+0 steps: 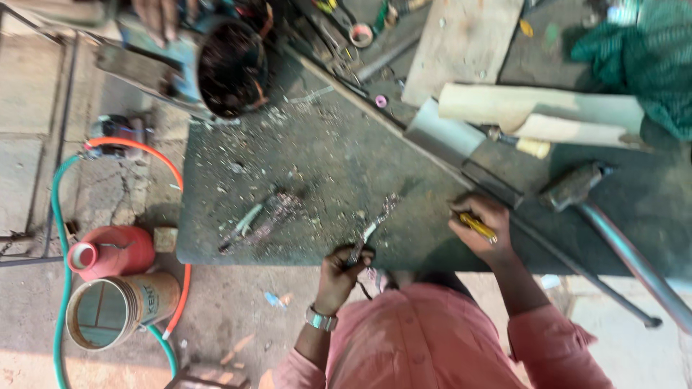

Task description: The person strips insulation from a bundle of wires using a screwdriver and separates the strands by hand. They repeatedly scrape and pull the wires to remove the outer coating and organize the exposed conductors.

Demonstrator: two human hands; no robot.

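My left hand (344,268), with a watch on the wrist, grips the near end of a thin, rusty metal piece (375,223) that lies slanting across the dark metal workbench (339,158). My right hand (481,225) rests on the bench to the right of it. It is closed around a small yellow-handled tool (478,227). The two hands are about a hand's width apart near the bench's front edge. My pink shirt (432,338) fills the bottom of the view.
A hammer (577,184) with a long metal handle lies at the right. Pale rolled sheets (540,115), a wooden plank (461,43) and a green cloth (641,50) sit behind. Another person's hand (155,18) holds a blue machine (209,65). A red canister (112,252), a can (119,310) and hoses (61,238) stand on the floor at the left.
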